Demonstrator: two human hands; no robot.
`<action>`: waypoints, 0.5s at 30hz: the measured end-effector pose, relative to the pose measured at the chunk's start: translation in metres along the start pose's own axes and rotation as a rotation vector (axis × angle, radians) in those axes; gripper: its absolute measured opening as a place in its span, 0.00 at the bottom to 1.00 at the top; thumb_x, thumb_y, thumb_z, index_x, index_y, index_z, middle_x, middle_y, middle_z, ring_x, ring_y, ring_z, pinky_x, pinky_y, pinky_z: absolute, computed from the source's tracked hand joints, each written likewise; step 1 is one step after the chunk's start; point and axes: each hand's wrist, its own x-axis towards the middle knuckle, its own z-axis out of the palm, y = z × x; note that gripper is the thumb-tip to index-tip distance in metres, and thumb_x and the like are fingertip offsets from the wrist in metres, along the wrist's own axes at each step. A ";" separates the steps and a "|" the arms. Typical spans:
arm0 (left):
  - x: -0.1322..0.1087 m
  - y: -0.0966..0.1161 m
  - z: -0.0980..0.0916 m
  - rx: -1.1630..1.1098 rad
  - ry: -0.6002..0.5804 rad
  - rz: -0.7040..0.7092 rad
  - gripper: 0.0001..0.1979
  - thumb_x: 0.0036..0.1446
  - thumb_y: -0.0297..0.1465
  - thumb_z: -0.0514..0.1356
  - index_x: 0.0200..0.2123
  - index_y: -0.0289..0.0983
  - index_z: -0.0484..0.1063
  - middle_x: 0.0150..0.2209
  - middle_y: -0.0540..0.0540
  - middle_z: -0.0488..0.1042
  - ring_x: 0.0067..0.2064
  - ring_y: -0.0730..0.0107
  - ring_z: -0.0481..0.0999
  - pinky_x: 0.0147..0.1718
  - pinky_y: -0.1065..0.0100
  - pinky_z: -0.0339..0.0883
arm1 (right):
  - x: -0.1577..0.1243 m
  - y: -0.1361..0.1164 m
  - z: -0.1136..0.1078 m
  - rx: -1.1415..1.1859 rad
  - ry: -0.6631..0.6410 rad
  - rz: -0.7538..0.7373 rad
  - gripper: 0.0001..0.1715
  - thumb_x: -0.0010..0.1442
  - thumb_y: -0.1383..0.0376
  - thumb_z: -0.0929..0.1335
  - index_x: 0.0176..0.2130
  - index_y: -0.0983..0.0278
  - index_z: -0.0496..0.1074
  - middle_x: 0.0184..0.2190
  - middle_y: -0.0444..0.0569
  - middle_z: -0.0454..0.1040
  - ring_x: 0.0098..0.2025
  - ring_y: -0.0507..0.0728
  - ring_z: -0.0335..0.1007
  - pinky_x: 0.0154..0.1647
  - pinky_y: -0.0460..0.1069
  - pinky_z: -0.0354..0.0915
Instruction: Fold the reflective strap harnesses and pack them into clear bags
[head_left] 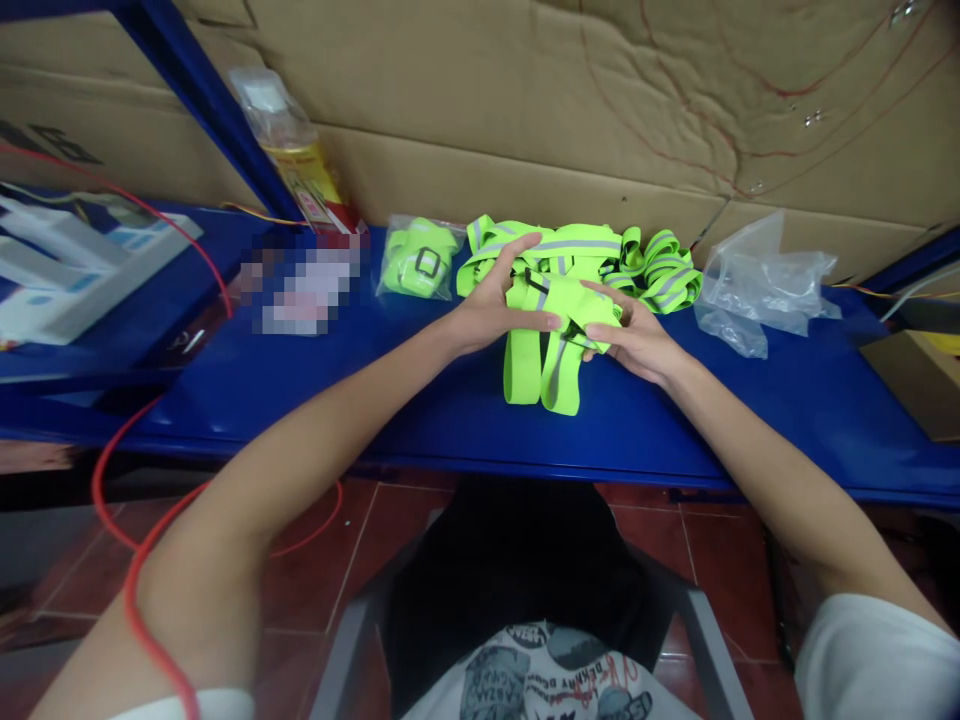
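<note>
Between my two hands is a neon-yellow reflective strap (564, 300) with grey stripes and black buckles, partly folded into a bundle. My left hand (495, 305) grips its left side, thumb across the front and index finger raised. On the right side, my right hand (637, 335) pinches the bundle near a black buckle. Two loops of the strap (523, 370) hang down below my hands. Just behind lies a pile of the same reflective straps (667, 270). To the left, a clear bag (420, 260) contains a folded strap with a square black buckle.
Clear plastic bags (765, 285) lie right of the pile. A bottle (292, 150) stands at the back left, beside a blurred patch. A white power strip (82, 265) is far left. A red hose (135, 560) passes my left arm. A cardboard box (915, 385) sits at the right edge.
</note>
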 end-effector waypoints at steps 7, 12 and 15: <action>0.007 -0.006 0.006 -0.036 0.011 -0.042 0.43 0.37 0.39 0.86 0.58 0.38 0.78 0.55 0.38 0.84 0.61 0.43 0.83 0.63 0.45 0.77 | 0.003 0.002 0.004 0.011 0.209 -0.190 0.49 0.30 0.55 0.90 0.53 0.55 0.82 0.52 0.46 0.85 0.53 0.65 0.82 0.61 0.63 0.80; 0.004 -0.012 0.014 -0.033 -0.065 -0.122 0.28 0.55 0.51 0.77 0.46 0.33 0.83 0.49 0.33 0.86 0.54 0.46 0.86 0.58 0.48 0.81 | 0.008 0.014 0.004 -0.056 0.275 -0.278 0.49 0.34 0.51 0.89 0.54 0.55 0.81 0.54 0.47 0.84 0.56 0.67 0.81 0.64 0.67 0.77; 0.003 -0.018 0.014 -0.058 -0.095 -0.187 0.27 0.59 0.52 0.75 0.47 0.34 0.84 0.50 0.33 0.86 0.53 0.47 0.86 0.57 0.48 0.81 | 0.011 0.021 0.000 -0.177 0.331 -0.346 0.51 0.34 0.49 0.89 0.55 0.56 0.80 0.56 0.49 0.82 0.59 0.68 0.79 0.67 0.68 0.74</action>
